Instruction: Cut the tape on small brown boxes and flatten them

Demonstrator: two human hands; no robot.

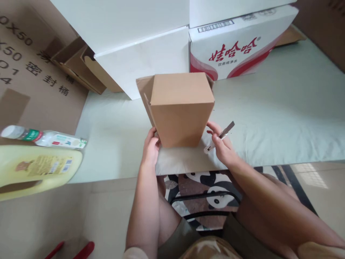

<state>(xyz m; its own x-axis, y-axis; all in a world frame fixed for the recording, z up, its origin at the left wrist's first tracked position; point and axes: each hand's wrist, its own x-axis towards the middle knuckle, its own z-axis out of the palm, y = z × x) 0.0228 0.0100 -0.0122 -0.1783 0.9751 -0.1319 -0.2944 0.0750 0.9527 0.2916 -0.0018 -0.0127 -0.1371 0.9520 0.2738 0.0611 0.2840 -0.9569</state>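
Head view is showing our right hand (225,151) with its fingers clamping around a cutter (223,135); our left hand (151,149) is touching the side of the carton (183,122), but whether those fingers are gripping, we cannot tell. The carton is standing between our hands on the pale cloth (291,108). We seem to be steadying it; the next move is probably calling for care with the blade (229,127). Behind, white boxes (151,54) are standing; below, floor (107,216) is showing.
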